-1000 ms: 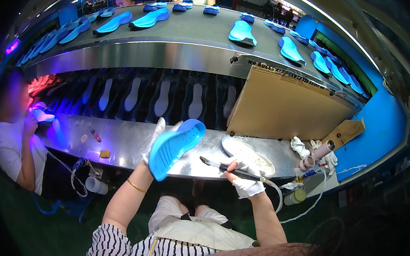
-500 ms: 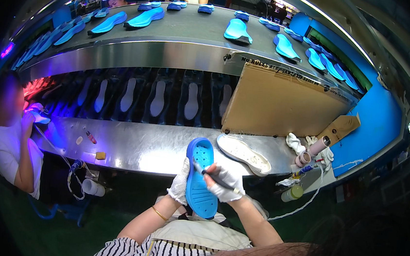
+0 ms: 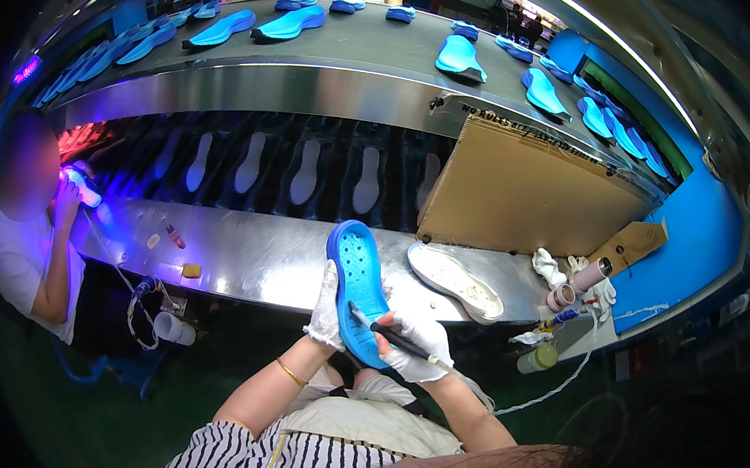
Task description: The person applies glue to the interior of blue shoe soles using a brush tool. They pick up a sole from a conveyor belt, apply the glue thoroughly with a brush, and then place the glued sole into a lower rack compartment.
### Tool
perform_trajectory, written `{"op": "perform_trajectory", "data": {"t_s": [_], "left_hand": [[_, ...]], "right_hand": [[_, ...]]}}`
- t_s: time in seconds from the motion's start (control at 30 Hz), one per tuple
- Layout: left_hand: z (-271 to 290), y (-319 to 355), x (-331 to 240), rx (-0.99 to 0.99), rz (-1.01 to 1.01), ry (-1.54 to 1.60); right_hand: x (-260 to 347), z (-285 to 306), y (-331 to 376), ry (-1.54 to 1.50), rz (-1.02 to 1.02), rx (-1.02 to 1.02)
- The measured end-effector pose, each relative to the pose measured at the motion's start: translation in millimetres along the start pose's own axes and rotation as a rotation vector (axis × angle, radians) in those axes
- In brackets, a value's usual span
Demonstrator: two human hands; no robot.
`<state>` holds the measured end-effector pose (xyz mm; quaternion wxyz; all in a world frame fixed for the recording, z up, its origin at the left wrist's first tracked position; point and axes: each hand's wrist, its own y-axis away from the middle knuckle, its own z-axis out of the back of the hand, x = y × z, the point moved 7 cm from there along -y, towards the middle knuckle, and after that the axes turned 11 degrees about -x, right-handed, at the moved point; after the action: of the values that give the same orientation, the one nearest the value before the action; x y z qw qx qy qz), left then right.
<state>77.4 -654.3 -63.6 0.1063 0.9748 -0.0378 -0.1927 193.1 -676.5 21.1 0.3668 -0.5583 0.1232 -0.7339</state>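
Observation:
My left hand (image 3: 325, 312), in a white glove with bare fingertips, is closed on the left edge of a blue shoe sole (image 3: 355, 272). The sole is tilted upright over the table's front edge, its hollow inner face toward me, with small holes in its upper part. Between the fingers of my gloved right hand (image 3: 423, 345) is a slim dark-handled brush (image 3: 406, 341), held like a pen. Its tip touches, or is just above, the middle of the sole's inner face. A pale tube trails from the handle's back end. The sole's lower end is partly behind my right hand.
A white sole (image 3: 455, 283) lies on the metal table (image 3: 257, 259). Behind it leans a cardboard sheet (image 3: 535, 190). Cups (image 3: 560, 296) and white cloths stand at the right. Blue soles (image 3: 462, 56) line the raised belt. At left a co-worker (image 3: 33, 266) holds a lit piece.
The blue sole has risen slightly and tips a little left. The brush tip has moved lower along its inner face. The surroundings have shifted right in view.

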Motion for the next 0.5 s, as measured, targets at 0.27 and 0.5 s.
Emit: {"op": "perform_trajectory", "data": {"t_s": [0.27, 0.5], "left_hand": [[-16.0, 5.7, -19.5, 0.072, -0.024, 0.082], [-37.8, 29.8, 0.2, 0.228, -0.017, 0.072]], "right_hand": [[8.5, 13.9, -12.4, -0.19, -0.024, 0.044], [-19.3, 31.4, -7.5, -0.356, -0.339, -0.156]]}}
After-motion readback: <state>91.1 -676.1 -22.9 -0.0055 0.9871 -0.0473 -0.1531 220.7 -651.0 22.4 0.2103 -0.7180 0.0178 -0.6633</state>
